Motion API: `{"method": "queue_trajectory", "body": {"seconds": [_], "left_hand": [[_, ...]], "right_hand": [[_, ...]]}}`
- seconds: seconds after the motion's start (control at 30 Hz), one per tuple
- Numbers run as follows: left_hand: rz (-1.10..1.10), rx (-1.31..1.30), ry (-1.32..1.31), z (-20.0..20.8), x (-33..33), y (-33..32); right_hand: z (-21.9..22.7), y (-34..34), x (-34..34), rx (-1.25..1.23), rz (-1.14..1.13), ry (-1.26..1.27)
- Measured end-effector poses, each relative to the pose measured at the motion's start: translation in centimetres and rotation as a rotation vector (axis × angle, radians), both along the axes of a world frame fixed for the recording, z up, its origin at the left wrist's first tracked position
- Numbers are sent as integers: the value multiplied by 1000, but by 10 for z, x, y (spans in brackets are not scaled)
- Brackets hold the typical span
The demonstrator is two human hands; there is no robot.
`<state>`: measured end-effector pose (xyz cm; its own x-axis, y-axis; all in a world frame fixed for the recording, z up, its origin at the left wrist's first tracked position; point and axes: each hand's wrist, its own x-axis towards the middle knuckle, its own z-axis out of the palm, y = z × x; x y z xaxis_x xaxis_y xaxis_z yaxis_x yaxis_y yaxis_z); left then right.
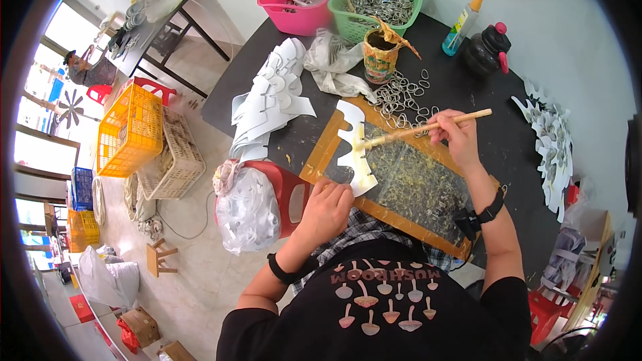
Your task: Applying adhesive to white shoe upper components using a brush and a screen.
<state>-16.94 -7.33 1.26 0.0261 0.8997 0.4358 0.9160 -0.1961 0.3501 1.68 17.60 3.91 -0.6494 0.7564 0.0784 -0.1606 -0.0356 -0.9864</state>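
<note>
A white cut-out piece (358, 154) with notched edges lies on the glue-smeared board (414, 190) on the black table. Closed at the piece's near end, my left hand (328, 208) pinches its lower edge, though the fingertips are partly hidden. My right hand (456, 137) grips a brush by its wooden handle (471, 115). The brush's bristle end touches the middle of the piece, where a yellowish film shows. A crusted tin (380, 63) with a glue-coated strip across its top stands beyond the board. Many metal rings (401, 97) lie beside the tin.
Stacked white pieces (271, 97) lie left, finished-looking ones (545, 140) right. Pink (287, 17) and green (341, 23) baskets stand at the back, near a spray bottle (461, 27) and dark jug (486, 50). A red stool (284, 187) bears a bag (247, 210).
</note>
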Motion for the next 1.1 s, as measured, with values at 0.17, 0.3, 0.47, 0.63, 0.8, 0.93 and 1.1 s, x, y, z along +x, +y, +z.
{"method": "queue_trajectory", "body": {"seconds": [0.17, 0.3, 0.47, 0.63, 0.8, 0.93, 1.1], "left_hand": [[-18, -18, -9, 1, 0, -1], [-20, -51, 53, 1, 2, 1], [-33, -67, 46, 7, 1, 0], [-43, -89, -182, 17, -8, 6], [179, -372, -504, 30, -29, 28], [-265, -723, -280, 49, -45, 26], [-197, -653, -158, 67, -32, 7]], "right_hand": [[1, -3, -3, 80, -205, 5], [1, -1, 0, 38, -33, 24], [-3, 0, -2, 89, -148, 3], [-1, -1, -2, 53, -16, -23], [5, -7, -5, 63, -23, -47], [9, -10, -6, 90, -13, -50], [13, -13, -9, 124, -8, -64]]}}
